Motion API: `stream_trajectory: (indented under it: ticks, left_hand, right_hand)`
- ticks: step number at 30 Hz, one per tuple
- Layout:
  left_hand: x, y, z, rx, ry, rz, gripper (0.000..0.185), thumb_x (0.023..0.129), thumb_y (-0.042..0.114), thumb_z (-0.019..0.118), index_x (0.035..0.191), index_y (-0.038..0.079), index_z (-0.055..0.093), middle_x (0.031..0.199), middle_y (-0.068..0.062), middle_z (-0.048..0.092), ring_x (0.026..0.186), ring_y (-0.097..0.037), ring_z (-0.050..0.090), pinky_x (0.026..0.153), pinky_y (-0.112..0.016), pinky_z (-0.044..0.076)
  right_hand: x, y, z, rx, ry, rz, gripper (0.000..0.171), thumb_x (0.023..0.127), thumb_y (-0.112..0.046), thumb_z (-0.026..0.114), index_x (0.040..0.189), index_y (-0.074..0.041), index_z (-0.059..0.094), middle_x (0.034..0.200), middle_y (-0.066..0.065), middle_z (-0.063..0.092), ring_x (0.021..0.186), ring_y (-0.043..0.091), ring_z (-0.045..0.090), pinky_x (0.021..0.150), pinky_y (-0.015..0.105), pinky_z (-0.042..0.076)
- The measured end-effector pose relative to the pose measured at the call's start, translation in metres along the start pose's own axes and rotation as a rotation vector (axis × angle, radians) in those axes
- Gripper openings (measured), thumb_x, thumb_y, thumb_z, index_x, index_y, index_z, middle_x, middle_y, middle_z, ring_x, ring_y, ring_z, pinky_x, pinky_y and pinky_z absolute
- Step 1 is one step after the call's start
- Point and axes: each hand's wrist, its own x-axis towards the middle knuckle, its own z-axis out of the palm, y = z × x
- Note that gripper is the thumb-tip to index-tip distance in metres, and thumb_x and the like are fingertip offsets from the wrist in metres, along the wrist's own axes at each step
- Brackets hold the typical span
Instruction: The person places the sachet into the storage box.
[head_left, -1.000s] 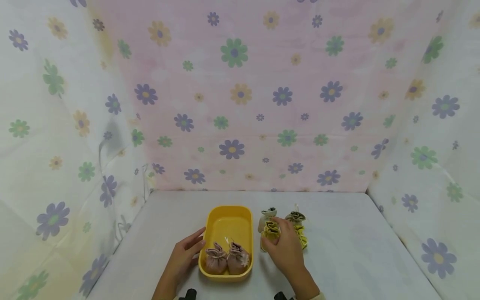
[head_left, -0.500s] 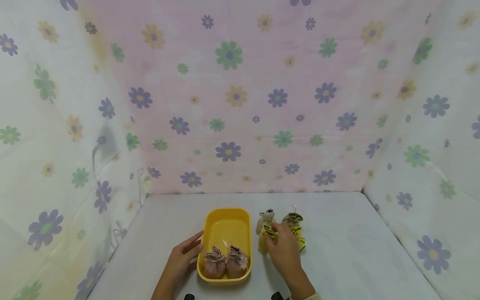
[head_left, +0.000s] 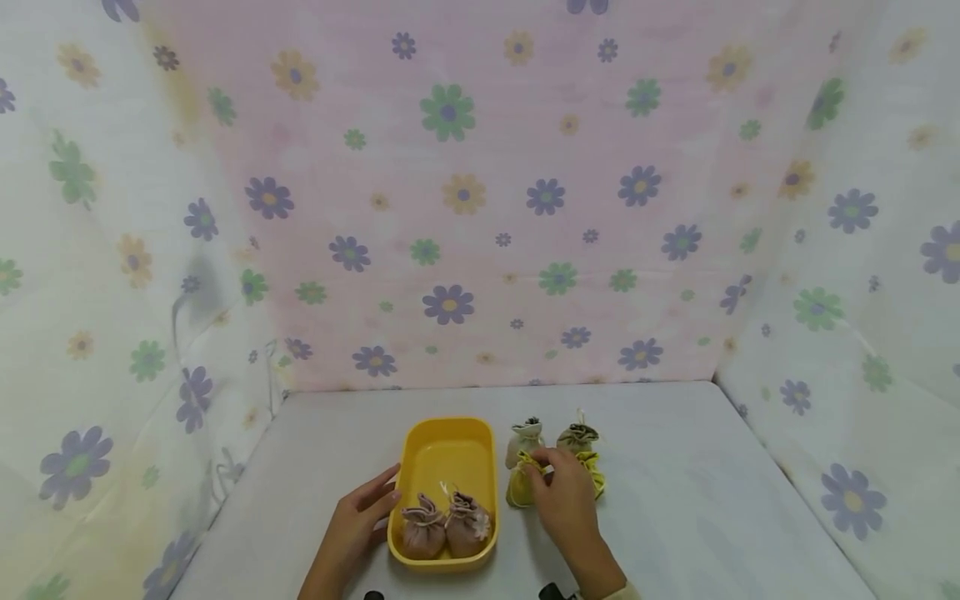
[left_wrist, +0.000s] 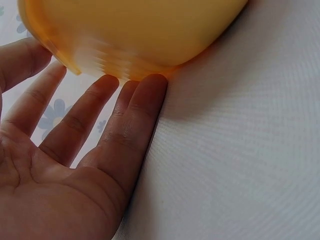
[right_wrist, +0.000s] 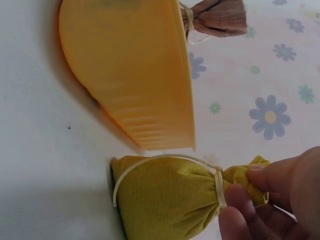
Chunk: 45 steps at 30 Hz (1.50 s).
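A yellow plastic tray (head_left: 450, 454) stands on the white table with two brownish-pink drawstring pouches, one at its near left (head_left: 423, 533) and one with a pale flower (head_left: 467, 527) beside it. My left hand (head_left: 356, 517) touches the tray's left side with its fingertips (left_wrist: 150, 87), fingers nearly straight. To the right of the tray, my right hand (head_left: 564, 500) pinches the gathered neck of a mustard-yellow drawstring pouch (right_wrist: 165, 195) between thumb and fingers. The pouch stands upright, its base at the tabletop, with a cream cord hanging down its side.
Behind the right hand stand a pale beige pouch (head_left: 522, 446) and an olive-brown pouch (head_left: 576, 437). A second yellow pouch (head_left: 592, 472) is partly hidden by that hand. Flower-print cloth (head_left: 480, 208) walls in the table (head_left: 675, 500) at the back and both sides.
My right hand has closed its fingers more tightly on the yellow pouch's neck. The whole head view has shifted slightly left; the left hand stays at the tray's side.
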Motion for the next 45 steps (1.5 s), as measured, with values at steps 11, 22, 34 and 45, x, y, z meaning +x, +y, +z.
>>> stream_trajectory:
  ticks: [11,22,34,45]
  left_hand:
    - [-0.002,-0.003,-0.001,-0.017,-0.020,-0.013,0.064,0.090,0.042,0.080,0.147,0.022,0.060,0.149,-0.024,0.056,0.116,-0.024,0.069,0.087,-0.040,0.064]
    - [-0.003,-0.003,-0.001,-0.019,-0.004,-0.008,0.062,0.090,0.041,0.080,0.146,0.022,0.061,0.146,-0.023,0.058,0.116,-0.024,0.069,0.087,-0.039,0.064]
    - [-0.002,0.002,0.000,0.006,0.005,-0.002,0.061,0.091,0.041,0.079,0.146,0.023,0.061,0.149,-0.024,0.056,0.120,-0.028,0.068,0.087,-0.040,0.064]
    - [0.000,0.001,0.000,-0.009,-0.002,-0.005,0.066,0.087,0.045,0.081,0.146,0.023,0.061,0.148,-0.023,0.057,0.121,-0.026,0.067,0.089,-0.040,0.063]
  right_hand:
    - [0.000,-0.018,-0.012,-0.114,-0.032,0.016,0.015,0.088,-0.033,0.083,0.098,-0.024,0.077,0.090,-0.010,0.069,0.077,0.009,0.065,0.063,0.025,0.050]
    - [0.007,-0.027,-0.016,-0.002,0.027,-0.093,0.015,0.086,-0.027,0.086,0.088,-0.023,0.072,0.082,-0.012,0.065,0.073,0.005,0.061,0.065,0.023,0.051]
    - [0.019,-0.052,-0.023,0.070,0.072,-0.183,0.015,0.088,-0.027,0.085,0.095,-0.019,0.073,0.088,-0.008,0.068,0.076,0.004,0.063,0.061,0.020,0.054]
    - [0.022,-0.076,-0.006,0.165,-0.052,-0.223,0.012,0.092,-0.027,0.081,0.098,-0.019,0.073,0.091,-0.009,0.069,0.079,0.003,0.064,0.066,0.018,0.057]
